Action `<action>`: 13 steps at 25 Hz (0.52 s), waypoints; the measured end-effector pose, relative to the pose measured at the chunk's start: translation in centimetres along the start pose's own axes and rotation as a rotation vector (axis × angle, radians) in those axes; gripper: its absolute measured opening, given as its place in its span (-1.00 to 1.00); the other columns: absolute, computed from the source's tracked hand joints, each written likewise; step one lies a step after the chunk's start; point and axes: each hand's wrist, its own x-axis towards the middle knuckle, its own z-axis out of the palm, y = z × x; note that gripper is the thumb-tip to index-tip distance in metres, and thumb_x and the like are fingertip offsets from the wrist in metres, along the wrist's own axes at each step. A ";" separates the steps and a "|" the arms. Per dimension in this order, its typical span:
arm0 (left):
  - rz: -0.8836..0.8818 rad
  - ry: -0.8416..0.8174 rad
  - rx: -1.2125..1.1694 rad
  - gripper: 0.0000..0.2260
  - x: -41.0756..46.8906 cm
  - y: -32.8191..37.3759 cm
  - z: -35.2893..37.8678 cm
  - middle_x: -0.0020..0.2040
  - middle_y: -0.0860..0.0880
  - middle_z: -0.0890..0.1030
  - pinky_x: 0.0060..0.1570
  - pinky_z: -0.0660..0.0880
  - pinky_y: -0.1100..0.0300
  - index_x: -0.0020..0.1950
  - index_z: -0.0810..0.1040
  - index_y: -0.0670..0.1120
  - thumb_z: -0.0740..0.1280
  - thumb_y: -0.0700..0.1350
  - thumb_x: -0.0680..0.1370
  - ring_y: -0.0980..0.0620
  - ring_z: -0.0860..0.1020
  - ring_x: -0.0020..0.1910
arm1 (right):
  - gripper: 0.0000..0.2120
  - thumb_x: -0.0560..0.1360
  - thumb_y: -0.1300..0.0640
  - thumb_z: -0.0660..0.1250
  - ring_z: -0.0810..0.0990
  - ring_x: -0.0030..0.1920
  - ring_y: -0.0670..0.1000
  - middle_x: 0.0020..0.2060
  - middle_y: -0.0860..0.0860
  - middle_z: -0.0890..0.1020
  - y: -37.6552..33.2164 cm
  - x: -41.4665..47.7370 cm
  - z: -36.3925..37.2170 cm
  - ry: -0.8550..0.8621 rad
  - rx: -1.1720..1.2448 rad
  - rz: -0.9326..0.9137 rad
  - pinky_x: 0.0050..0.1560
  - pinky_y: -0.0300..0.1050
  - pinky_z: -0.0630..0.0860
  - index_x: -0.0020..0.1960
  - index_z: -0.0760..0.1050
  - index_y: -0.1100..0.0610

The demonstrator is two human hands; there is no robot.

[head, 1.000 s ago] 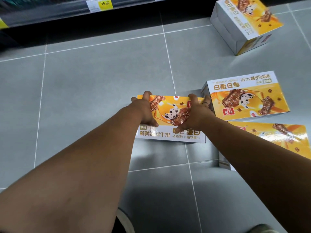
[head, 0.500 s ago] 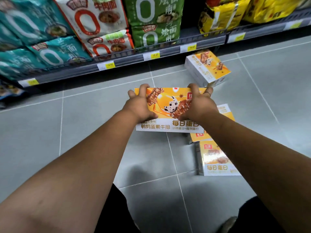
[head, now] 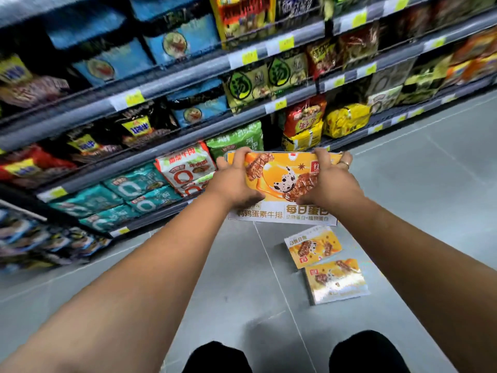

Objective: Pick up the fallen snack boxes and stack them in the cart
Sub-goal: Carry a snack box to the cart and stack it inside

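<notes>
I hold an orange and white snack box [head: 282, 189] in the air in front of me, face up, with a speckled egg printed on it. My left hand [head: 236, 181] grips its left end and my right hand [head: 328, 179] grips its right end, a ring on one finger. Two more of the same snack boxes lie on the grey floor below: one [head: 312, 246] nearer the held box, the other [head: 336, 281] just this side of it, touching it. No cart is in view.
Store shelves [head: 188, 74] packed with noodle and snack bags run along the left and far side, with yellow price tags on their rails. Grey tiled floor [head: 430, 211] spreads to the right. My dark shoes [head: 217, 356] show at the bottom edge.
Both hands have lifted the snack box off the floor and up to shelf height. The view has risen, so the shelves fill the top and the floor boxes look smaller.
</notes>
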 end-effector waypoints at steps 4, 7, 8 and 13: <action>0.121 0.021 0.018 -0.09 -2.5 8.2 -9.3 0.24 -0.17 0.25 0.19 0.49 0.02 0.43 0.10 0.19 0.59 0.11 0.26 -0.24 0.54 0.06 | 0.08 0.15 -0.07 0.66 0.57 0.04 0.32 0.41 0.27 0.05 -1.8 -3.9 -12.5 0.089 0.003 0.057 0.11 0.05 0.50 0.46 0.05 -0.12; 0.214 0.014 -0.014 -0.07 -3.5 13.8 -13.6 0.25 -0.16 0.23 0.20 0.49 -0.03 0.44 0.10 0.21 0.61 0.12 0.24 -0.25 0.55 0.04 | 0.06 0.16 -0.06 0.65 0.56 0.05 0.33 0.41 0.28 0.05 -1.7 -6.3 -19.7 0.143 0.021 0.118 0.12 0.06 0.50 0.45 0.05 -0.13; 0.250 0.008 -0.019 -0.07 -3.8 15.7 -14.6 0.25 -0.16 0.22 0.20 0.49 -0.02 0.44 0.10 0.20 0.61 0.11 0.25 -0.24 0.53 0.05 | 0.06 0.17 -0.05 0.65 0.56 0.05 0.33 0.40 0.28 0.06 -1.3 -7.0 -21.6 0.168 0.029 0.138 0.11 0.06 0.50 0.45 0.05 -0.13; 0.393 -0.010 -0.004 -0.08 -4.5 26.3 -16.4 0.25 -0.17 0.24 0.20 0.49 -0.03 0.45 0.09 0.22 0.60 0.11 0.28 -0.25 0.54 0.03 | 0.07 0.13 -0.05 0.66 0.57 0.02 0.28 0.35 0.20 0.12 3.6 -9.3 -29.9 0.284 0.080 0.256 0.11 0.09 0.54 0.41 0.04 -0.20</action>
